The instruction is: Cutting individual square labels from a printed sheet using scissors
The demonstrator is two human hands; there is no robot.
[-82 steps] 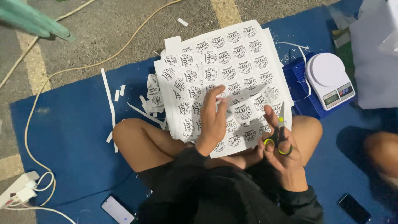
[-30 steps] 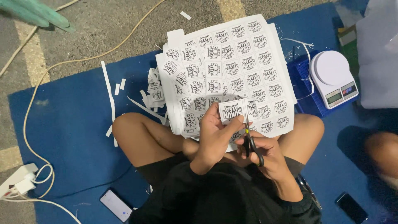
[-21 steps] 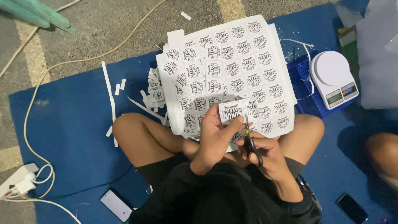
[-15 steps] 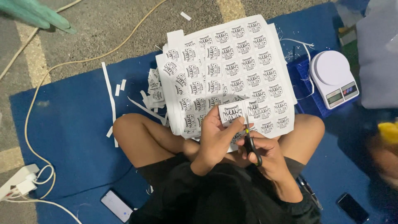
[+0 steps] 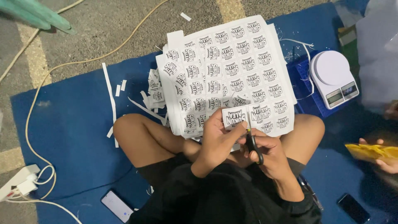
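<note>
Two hands are held together over the crossed legs of a seated person. A small cut label piece [image 5: 237, 117] is pinched in the grip of the left hand [image 5: 219, 139], thumb on the printed face, just above the lap and against the near edge of the label sheets [image 5: 232, 70]. The right hand [image 5: 269, 151] is closed through the handles of the scissors [image 5: 252, 143], whose blades are set at the right edge of the piece; whether they are apart cannot be told. The stacked sheets are spread over the knees and a blue mat [image 5: 66, 124]. Paper strips [image 5: 111, 97] are scattered to the left. A white kitchen scale [image 5: 331, 79] is seen on a blue crate at right. Another person's hand [image 5: 387, 164] with something yellow is seen at the far right.
</note>
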